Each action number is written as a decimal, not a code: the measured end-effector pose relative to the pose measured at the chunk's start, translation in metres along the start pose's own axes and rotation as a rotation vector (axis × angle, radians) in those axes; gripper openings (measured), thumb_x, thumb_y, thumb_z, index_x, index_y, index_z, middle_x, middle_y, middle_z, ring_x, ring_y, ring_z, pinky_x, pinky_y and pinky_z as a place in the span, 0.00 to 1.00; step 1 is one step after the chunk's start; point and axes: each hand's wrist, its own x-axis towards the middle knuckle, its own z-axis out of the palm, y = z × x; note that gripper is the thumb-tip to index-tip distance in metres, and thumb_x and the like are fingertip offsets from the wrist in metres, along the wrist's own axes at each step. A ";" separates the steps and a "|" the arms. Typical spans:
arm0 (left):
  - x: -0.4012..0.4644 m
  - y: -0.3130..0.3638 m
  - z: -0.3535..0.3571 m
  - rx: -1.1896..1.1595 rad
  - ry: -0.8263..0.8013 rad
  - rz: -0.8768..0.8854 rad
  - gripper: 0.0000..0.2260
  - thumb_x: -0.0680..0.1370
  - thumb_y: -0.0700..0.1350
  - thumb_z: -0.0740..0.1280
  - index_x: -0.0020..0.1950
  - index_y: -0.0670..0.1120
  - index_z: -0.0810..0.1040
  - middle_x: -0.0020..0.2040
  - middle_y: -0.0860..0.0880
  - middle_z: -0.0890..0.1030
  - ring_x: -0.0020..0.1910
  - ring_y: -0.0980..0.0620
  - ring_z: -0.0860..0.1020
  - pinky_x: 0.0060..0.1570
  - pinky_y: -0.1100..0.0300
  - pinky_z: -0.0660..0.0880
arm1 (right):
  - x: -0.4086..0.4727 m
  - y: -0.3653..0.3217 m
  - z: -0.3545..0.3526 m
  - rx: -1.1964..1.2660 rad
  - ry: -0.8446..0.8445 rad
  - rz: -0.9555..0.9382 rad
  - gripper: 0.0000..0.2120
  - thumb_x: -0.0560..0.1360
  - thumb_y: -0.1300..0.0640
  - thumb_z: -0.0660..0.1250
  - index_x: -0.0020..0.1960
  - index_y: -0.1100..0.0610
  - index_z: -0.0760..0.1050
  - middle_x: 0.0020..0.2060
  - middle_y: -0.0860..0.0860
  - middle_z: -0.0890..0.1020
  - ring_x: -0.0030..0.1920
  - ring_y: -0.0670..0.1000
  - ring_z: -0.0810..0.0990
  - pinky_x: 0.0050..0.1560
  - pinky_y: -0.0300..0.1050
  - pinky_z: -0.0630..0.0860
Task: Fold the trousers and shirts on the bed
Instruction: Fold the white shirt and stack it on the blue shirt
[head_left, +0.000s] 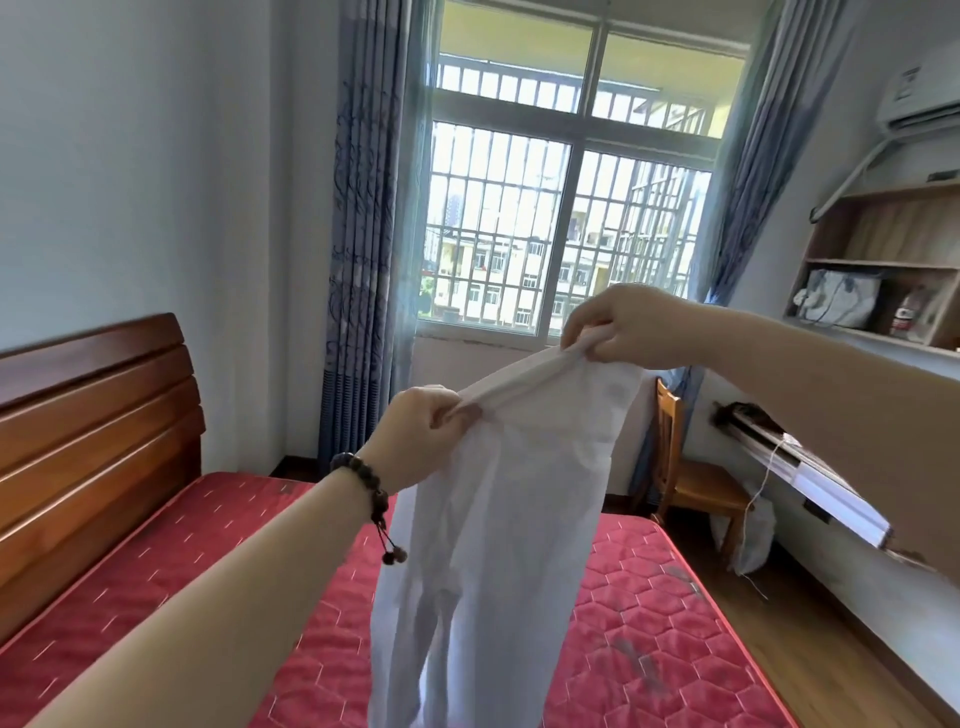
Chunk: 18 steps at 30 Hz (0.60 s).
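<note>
A pair of thin white trousers (498, 545) hangs in the air above the red quilted mattress (649, 613), waistband up, legs dropping out of view at the bottom. My left hand (421, 436), with a dark bead bracelet on the wrist, grips the lower left end of the waistband. My right hand (618, 325) pinches the upper right end, held higher, so the waistband slants up to the right. No other garment shows on the bed.
A wooden headboard (93, 431) stands at the left. Behind the bed are a barred window (561, 218) and blue curtains. A wooden chair (691, 473), a desk edge and wall shelves (883, 270) line the right side.
</note>
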 end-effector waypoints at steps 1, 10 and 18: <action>-0.004 0.001 0.001 -0.008 -0.074 -0.007 0.15 0.78 0.48 0.68 0.35 0.41 0.77 0.28 0.55 0.70 0.28 0.58 0.66 0.31 0.65 0.64 | 0.001 -0.002 0.000 -0.009 -0.018 -0.008 0.12 0.73 0.62 0.65 0.48 0.46 0.81 0.45 0.43 0.79 0.47 0.44 0.75 0.46 0.37 0.68; -0.024 -0.010 0.008 -0.061 -0.019 -0.077 0.18 0.80 0.48 0.62 0.36 0.36 0.72 0.32 0.48 0.70 0.32 0.53 0.67 0.37 0.57 0.66 | 0.014 -0.018 0.008 -0.080 -0.108 -0.033 0.11 0.75 0.51 0.67 0.34 0.50 0.76 0.32 0.44 0.76 0.34 0.42 0.73 0.38 0.39 0.71; -0.052 -0.007 0.046 0.219 0.059 -0.106 0.12 0.76 0.50 0.67 0.48 0.42 0.72 0.51 0.49 0.73 0.45 0.45 0.75 0.50 0.52 0.74 | 0.031 -0.029 0.017 -0.132 -0.054 0.013 0.14 0.71 0.59 0.65 0.28 0.56 0.68 0.26 0.47 0.67 0.29 0.46 0.66 0.31 0.41 0.65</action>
